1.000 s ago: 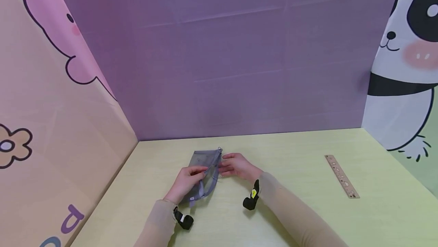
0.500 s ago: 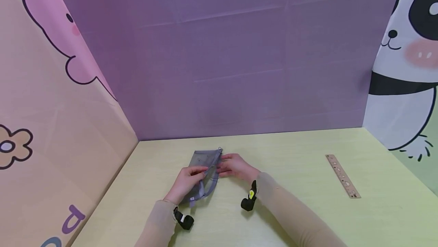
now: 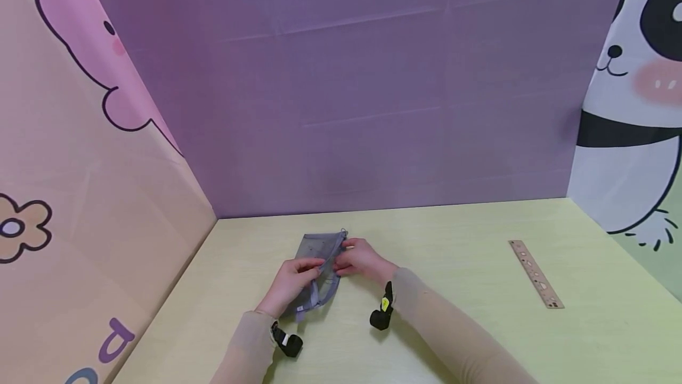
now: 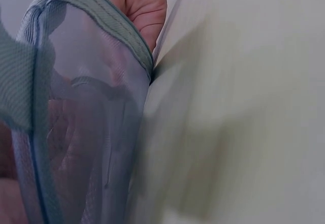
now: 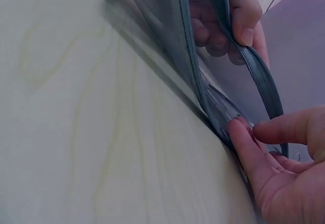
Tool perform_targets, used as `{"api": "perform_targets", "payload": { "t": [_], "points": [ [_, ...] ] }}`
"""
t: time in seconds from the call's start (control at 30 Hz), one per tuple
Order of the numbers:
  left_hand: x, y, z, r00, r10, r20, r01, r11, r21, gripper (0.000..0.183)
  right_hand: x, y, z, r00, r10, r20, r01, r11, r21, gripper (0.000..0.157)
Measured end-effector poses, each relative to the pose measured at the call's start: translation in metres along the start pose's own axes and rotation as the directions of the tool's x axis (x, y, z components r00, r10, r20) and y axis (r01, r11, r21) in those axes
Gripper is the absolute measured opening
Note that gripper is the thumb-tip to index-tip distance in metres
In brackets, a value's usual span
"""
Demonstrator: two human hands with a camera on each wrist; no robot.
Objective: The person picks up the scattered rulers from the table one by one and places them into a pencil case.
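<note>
A grey-blue mesh zipper pouch [image 3: 319,245] lies at the middle left of the table, its mouth gaping to the right. My left hand [image 3: 290,283] pinches the upper zipper edge between thumb and fingers; the right wrist view shows that edge [image 5: 266,89] lifted away from the lower one. At the opening's far end is my right hand [image 3: 364,261], its extended fingers reaching in past the zipper band. In the right wrist view, its fingertips [image 5: 237,127] are close together inside the pouch. Mesh partly veils the fingers in the left wrist view.
A pinkish, ruler-like strip with cut-out shapes [image 3: 535,274] lies on the right part of the pale table [image 3: 437,325]. A purple backdrop [image 3: 383,106] rises behind the table's far edge, with printed cartoon panels on both sides.
My right hand has moved left, from beside the pouch's right edge to its fingers being in the opening. My left hand keeps its hold, almost unmoved.
</note>
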State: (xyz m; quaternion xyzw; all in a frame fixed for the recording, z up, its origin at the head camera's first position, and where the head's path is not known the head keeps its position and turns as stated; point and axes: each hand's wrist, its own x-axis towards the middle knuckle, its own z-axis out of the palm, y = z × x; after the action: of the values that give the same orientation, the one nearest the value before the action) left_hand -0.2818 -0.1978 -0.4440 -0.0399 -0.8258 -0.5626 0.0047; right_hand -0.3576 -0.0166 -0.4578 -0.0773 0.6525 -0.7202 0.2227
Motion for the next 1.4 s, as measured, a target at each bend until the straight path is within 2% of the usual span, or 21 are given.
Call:
{"api": "perform_targets", "payload": {
  "t": [0.37, 0.77, 1.1, 1.4],
  "points": [
    [0.002, 0.001, 0.000, 1.000, 0.017, 0.002, -0.017, 1.000, -0.001, 0.025, 0.002, 0.000, 0.007, 1.000, -0.007, -0.024, 0.006, 1.000, -0.021, 0.064],
    [0.001, -0.002, 0.000, 1.000, 0.021, 0.012, -0.021, 1.000, -0.009, 0.025, 0.007, 0.003, 0.014, 0.994, -0.010, -0.106, -0.003, 0.992, -0.126, 0.060],
    [0.001, -0.002, 0.000, 1.000, 0.020, 0.009, -0.020, 1.000, -0.005, 0.025, 0.007, 0.002, 0.014, 0.992, -0.022, -0.122, 0.001, 0.986, -0.169, 0.052],
    [0.002, -0.003, 0.000, 1.000, 0.019, 0.009, -0.019, 1.000, -0.006, 0.025, 0.008, 0.006, 0.013, 0.991, -0.038, -0.125, 0.015, 0.985, -0.174, 0.058]
  ]
}}
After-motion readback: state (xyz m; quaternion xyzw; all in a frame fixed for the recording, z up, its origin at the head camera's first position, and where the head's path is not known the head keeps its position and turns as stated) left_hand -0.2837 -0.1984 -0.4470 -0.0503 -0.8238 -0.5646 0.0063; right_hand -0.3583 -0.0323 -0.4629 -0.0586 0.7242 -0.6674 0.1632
